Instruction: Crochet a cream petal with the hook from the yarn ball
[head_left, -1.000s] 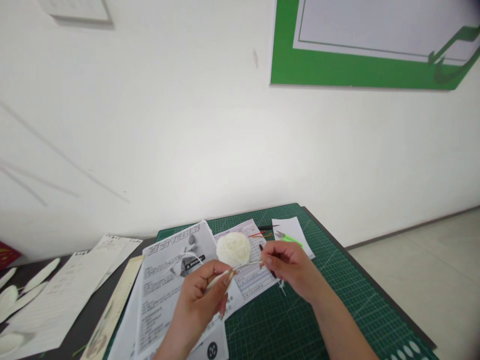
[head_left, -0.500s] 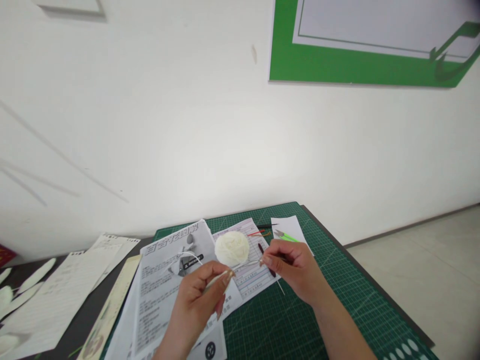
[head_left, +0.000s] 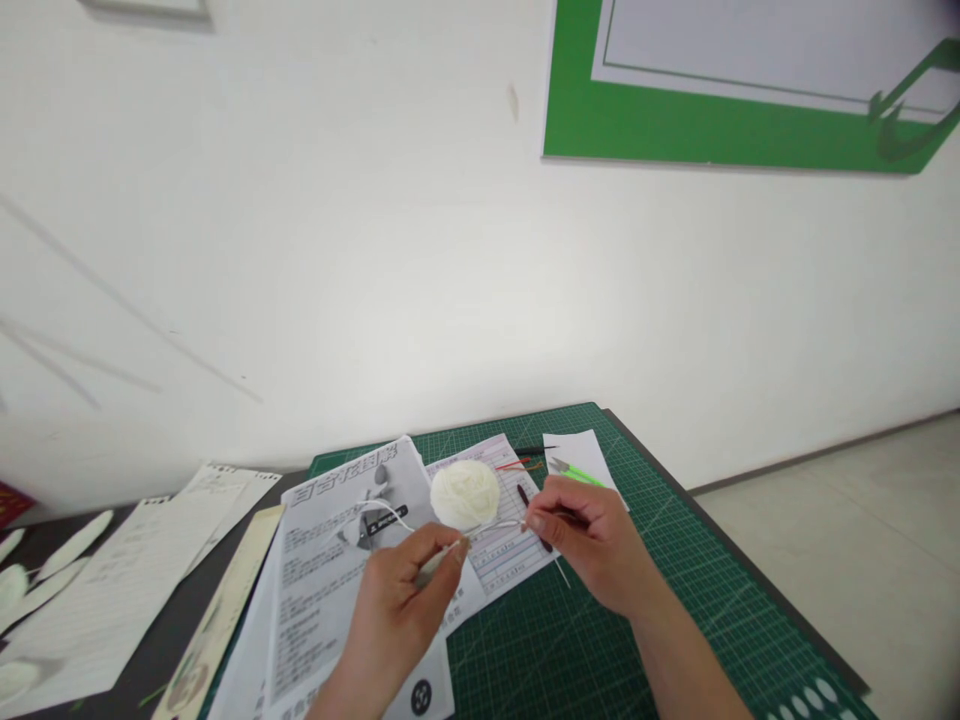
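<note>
The left hand (head_left: pixel 401 600) is pinched closed: thumb and forefinger meet on a thin white yarn strand (head_left: pixel 504 523), with a narrow cream piece (head_left: pixel 429 566) lying between the same digits. The right hand (head_left: pixel 589 535) is likewise pinched, thumb against forefinger, at the right end of the strand. Whether it also grips a tool cannot be told.

Change: half a second ago the span between the hands looked nearly straight; it now bows slightly toward the far side. Both pinches are maintained. This is judged to indicate reduced tension, with fine handling of the yarn in progress.

Orientation: the long axis of the strand runs left to right, its right end slightly farther away. A loose white yarn length (head_left: pixel 397 514) arcs from the left hand toward the far left, over the black-and-white printed sheet (head_left: pixel 322 600).

Location: the strand is suspended between the hands, just near of the round cream yarn ball (head_left: pixel 465 495). The ball rests on the blue-ruled paper sheet (head_left: pixel 510 572), which overlies the green gridded cutting mat (head_left: pixel 525 655).
</note>
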